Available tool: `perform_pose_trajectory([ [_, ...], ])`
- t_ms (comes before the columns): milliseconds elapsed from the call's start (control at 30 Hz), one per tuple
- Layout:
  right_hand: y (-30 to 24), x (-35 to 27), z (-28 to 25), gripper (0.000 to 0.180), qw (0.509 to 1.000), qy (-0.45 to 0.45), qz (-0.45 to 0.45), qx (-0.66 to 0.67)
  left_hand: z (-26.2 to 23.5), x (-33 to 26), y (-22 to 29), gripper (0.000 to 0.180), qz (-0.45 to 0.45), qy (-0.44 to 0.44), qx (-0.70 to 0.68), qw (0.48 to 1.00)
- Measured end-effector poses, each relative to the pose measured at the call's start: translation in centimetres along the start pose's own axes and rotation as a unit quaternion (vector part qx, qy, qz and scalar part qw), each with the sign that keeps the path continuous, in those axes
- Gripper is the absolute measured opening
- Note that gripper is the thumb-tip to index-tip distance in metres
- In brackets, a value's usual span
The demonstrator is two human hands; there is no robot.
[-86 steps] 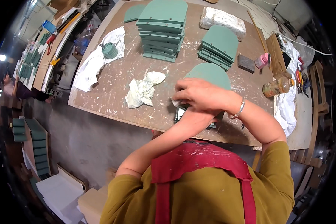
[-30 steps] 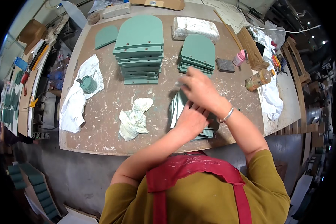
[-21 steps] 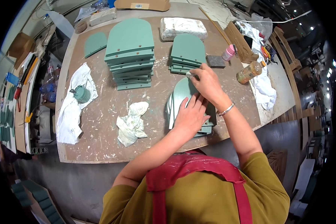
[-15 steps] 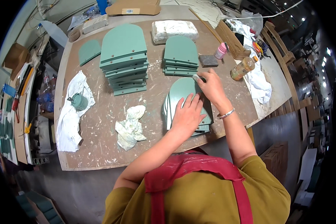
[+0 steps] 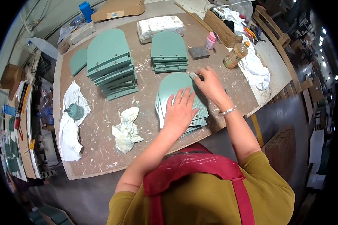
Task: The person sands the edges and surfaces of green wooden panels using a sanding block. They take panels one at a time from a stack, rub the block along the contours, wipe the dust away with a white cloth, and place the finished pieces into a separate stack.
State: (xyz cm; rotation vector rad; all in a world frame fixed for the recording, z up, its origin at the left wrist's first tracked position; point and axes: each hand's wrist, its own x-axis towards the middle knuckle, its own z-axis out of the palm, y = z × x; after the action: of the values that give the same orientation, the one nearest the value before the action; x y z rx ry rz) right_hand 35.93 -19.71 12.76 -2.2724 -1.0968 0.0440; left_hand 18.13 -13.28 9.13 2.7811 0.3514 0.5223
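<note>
A stack of green arch-shaped panels (image 5: 176, 80) lies at the table's near edge, its pieces slightly fanned out. My left hand (image 5: 179, 112) rests on the top panel, palm down with fingers spread. At that panel's upper right edge, my right hand (image 5: 210, 85) pinches a small whitish pad (image 5: 193, 75); its exact kind is not clear. The pad touches or nearly touches the rounded rim. Beyond are a shorter stack of green panels (image 5: 168, 45) and a taller stack (image 5: 108, 47) to the left, with holes along their straight edges.
A crumpled cloth (image 5: 127, 129) lies left of my forearm. Farther left, a green-stained cup (image 5: 76, 111) sits on a white cloth (image 5: 69, 138). To the right are a grey block (image 5: 199, 53), a pink bottle (image 5: 210, 40), an amber bottle (image 5: 236, 55) and a wooden box (image 5: 223, 28).
The view has shifted a little. My right hand has slid the pad slightly down along the panel's right rim. A dark strip at that side no longer shows; my left hand stays on the panel.
</note>
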Motion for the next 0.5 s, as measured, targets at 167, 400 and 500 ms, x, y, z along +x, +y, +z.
perform_pose_trajectory([
  [167, 3.0, -2.2, -3.8, 0.035, 0.980, -0.119, 0.129, 0.092, -0.5, 0.1, 0.1, 0.056, -0.009, -0.005, -0.008, 1.000],
  [400, 4.2, 0.4, -1.9, 0.033, 0.968, -0.090, -0.066, 0.226, -0.9, 0.4, 0.3, 0.051, -0.008, -0.001, -0.025, 1.000],
  [500, 5.2, -0.1, -1.1, 0.034, 0.958, -0.112, -0.086, 0.248, -1.0, 0.5, 0.5, 0.051, -0.013, -0.009, -0.016, 1.000],
])
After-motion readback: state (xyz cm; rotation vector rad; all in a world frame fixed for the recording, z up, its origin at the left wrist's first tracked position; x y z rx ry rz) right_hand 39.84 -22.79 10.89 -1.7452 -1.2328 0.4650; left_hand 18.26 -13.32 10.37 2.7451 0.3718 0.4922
